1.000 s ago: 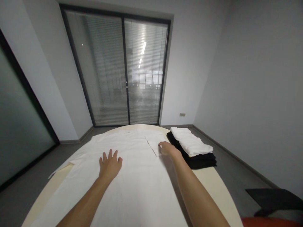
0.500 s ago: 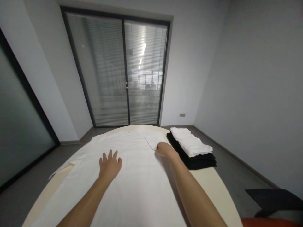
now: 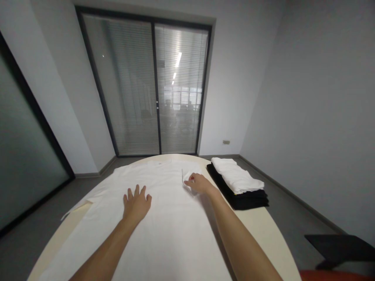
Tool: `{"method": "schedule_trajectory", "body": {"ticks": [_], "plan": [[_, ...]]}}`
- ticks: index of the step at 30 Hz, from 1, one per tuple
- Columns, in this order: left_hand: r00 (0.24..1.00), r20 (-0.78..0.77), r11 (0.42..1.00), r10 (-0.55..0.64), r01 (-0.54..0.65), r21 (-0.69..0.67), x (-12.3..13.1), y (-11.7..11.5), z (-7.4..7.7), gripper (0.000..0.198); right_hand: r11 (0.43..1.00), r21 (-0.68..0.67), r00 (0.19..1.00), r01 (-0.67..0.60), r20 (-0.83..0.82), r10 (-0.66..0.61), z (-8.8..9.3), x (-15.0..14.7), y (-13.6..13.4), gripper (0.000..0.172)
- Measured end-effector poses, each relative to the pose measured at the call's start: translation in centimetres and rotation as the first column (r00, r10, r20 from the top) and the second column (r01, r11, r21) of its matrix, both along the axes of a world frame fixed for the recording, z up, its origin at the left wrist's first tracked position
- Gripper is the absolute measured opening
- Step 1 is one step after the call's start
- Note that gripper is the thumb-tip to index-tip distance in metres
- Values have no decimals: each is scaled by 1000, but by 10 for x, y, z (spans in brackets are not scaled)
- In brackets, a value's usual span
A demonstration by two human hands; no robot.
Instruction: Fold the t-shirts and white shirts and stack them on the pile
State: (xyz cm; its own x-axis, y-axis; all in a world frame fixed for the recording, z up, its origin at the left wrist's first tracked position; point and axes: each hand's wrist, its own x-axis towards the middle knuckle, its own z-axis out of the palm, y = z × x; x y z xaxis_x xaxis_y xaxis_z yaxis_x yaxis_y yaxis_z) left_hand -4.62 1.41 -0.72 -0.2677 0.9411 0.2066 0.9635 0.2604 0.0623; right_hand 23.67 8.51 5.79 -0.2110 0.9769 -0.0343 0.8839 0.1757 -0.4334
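Observation:
A white shirt [image 3: 164, 218] lies spread flat over a cream oval table [image 3: 263, 226]. My left hand [image 3: 136, 203] rests palm down on the shirt's middle, fingers spread. My right hand [image 3: 197, 182] is closed on the shirt's right sleeve [image 3: 187, 177], which is lifted and partly turned in over the body of the shirt. The shirt's left sleeve [image 3: 79, 207] lies out towards the table's left edge.
A pile of folded clothes [image 3: 237, 181], white on top of black, sits on the table's far right. Glass doors with blinds [image 3: 152, 89] fill the far wall. A dark chair [image 3: 340, 248] stands at the lower right.
My right hand has closed on the right sleeve and drawn it left, towards the shirt's middle. My left hand has stayed flat in place.

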Motion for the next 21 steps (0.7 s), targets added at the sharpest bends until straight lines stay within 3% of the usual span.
{"method": "schedule_trajectory", "body": {"ticks": [3, 5, 7, 13, 16, 21], "plan": [[1000, 3, 1000, -1, 1, 3, 0, 0, 0, 55, 999, 24, 997, -26, 73, 25, -20, -10, -1, 76], [1000, 5, 1000, 0, 0, -5, 0, 0, 0, 55, 1000, 22, 994, -12, 107, 10, -30, -16, -2, 82], [1000, 3, 1000, 0, 0, -14, 1, 0, 1, 56, 995, 98, 994, 13, 102, -23, -37, -21, -3, 77], [1000, -10, 1000, 4, -4, -17, 1, -1, 1, 56, 947, 317, 991, -45, 131, 3, -35, -32, -5, 39], [1000, -5, 1000, 1, -1, -19, 1, 0, 0, 56, 944, 329, 993, 14, 109, -53, -35, -33, -3, 38], [1000, -3, 1000, 2, -2, -13, -1, 2, -3, 56, 948, 317, 999, 14, 34, -27, -43, -34, 1, 35]]}}
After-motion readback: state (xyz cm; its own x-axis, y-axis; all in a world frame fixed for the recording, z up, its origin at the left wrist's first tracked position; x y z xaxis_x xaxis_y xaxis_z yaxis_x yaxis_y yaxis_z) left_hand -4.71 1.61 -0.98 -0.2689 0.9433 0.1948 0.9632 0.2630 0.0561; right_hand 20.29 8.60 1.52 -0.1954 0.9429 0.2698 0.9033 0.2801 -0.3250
